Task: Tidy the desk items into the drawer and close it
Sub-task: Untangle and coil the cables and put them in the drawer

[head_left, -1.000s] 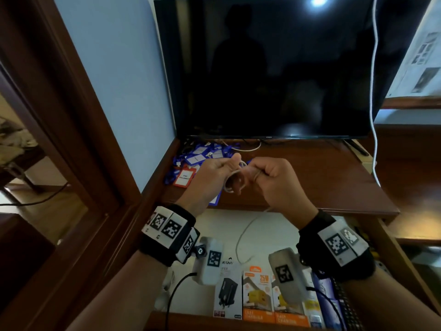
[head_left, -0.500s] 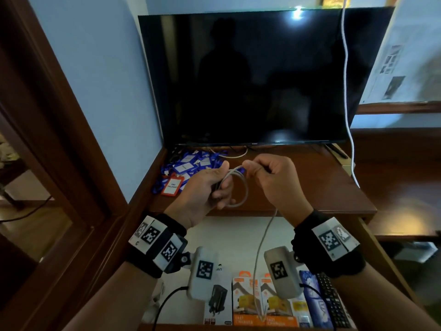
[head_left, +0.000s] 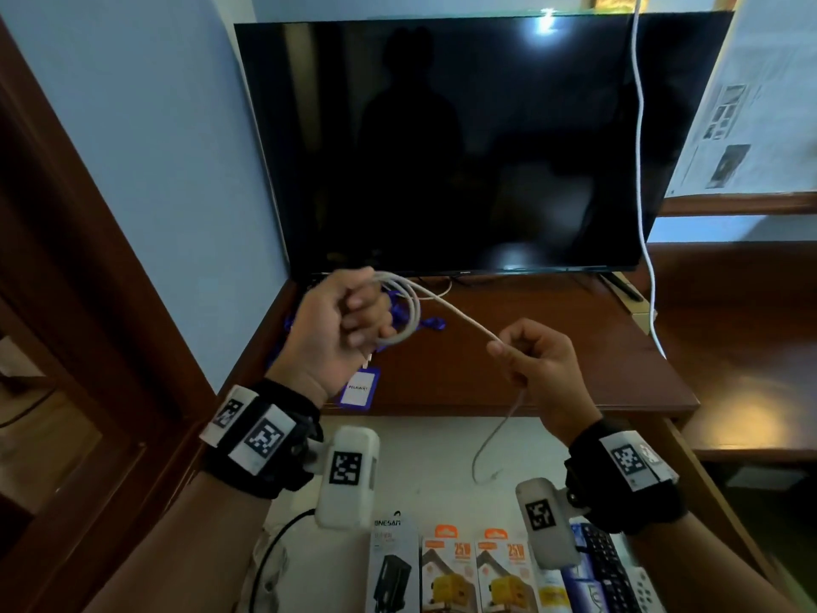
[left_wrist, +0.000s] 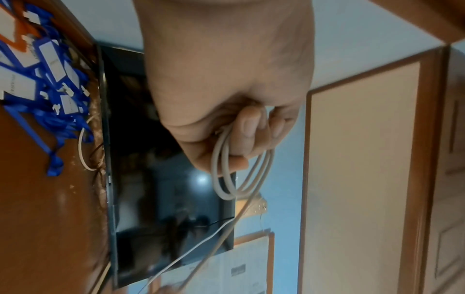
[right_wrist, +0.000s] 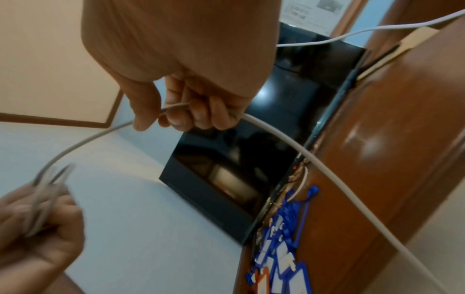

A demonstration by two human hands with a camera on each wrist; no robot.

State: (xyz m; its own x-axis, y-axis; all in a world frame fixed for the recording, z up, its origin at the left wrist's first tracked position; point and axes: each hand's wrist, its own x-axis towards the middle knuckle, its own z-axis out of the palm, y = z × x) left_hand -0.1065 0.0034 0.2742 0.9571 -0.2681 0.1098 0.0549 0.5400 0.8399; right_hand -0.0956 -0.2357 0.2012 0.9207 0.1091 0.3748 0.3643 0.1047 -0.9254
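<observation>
A: The left hand (head_left: 340,323) grips a small coil of white cable (head_left: 409,318) above the worktop (head_left: 552,347), at about 10 o'clock from the right hand (head_left: 537,360), which pinches the straight run. What could go wrong here?

B: The loops look loosely stacked; if the left grip eases, the coil could spring open. The free tail (head_left: 490,444) hangs from the right hand into the open drawer (head_left: 689,457) and might snag on its front edge or on the boxes (head_left: 477,572) at 6 o'clock.

A: And the cable itself?

B: Thin, pale grey-white and pliant, two or three turns wound, the rest uncoiled. It is held wholly in the air, touching neither worktop nor drawer as far as the views show. Blue tags (left_wrist: 50,79) lie unstowed on the worktop at 11 o'clock.
</observation>
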